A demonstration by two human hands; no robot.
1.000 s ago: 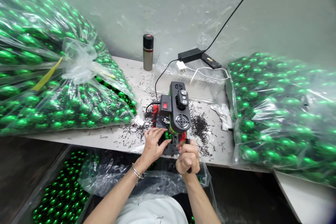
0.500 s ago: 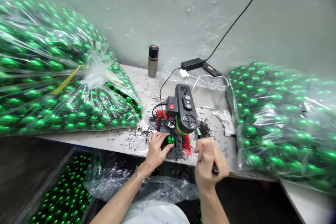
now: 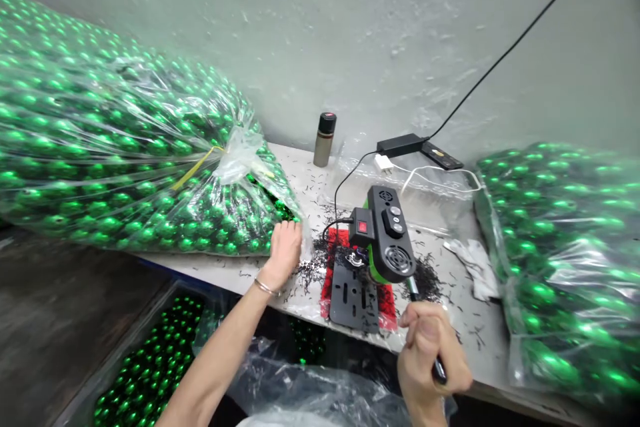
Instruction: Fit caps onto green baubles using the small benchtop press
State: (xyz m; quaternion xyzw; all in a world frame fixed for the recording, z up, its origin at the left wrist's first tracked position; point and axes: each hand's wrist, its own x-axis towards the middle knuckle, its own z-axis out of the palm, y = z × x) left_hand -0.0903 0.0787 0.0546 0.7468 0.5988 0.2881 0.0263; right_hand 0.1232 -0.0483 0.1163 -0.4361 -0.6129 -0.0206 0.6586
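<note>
My left hand (image 3: 286, 250) is at the slit in the large clear bag (image 3: 195, 127) of shiny green balls on the left. Its fingers are bent and pressed together at the opening, and their tips and anything in them are hidden. My right hand (image 3: 433, 350) is wrapped round the black lever handle (image 3: 439, 371) of a small black and green bench drill press (image 3: 393, 233). Below the machine's head, its slotted black base plate (image 3: 354, 300) is bare of any ball and sits on a red mat (image 3: 389, 307).
Black shavings (image 3: 425, 280) litter the white table. Behind are a bottle (image 3: 325, 140), a power adapter (image 3: 400, 145) and a white charger (image 3: 384, 163). A white glove (image 3: 475, 267) lies beside another bag of green balls (image 3: 565, 260). More balls (image 3: 145, 367) fill a container below.
My left hand has left the base plate and moved left to the bag's slit; the green ball it held there is gone from the plate. My right hand stays on the lever. The view has shifted.
</note>
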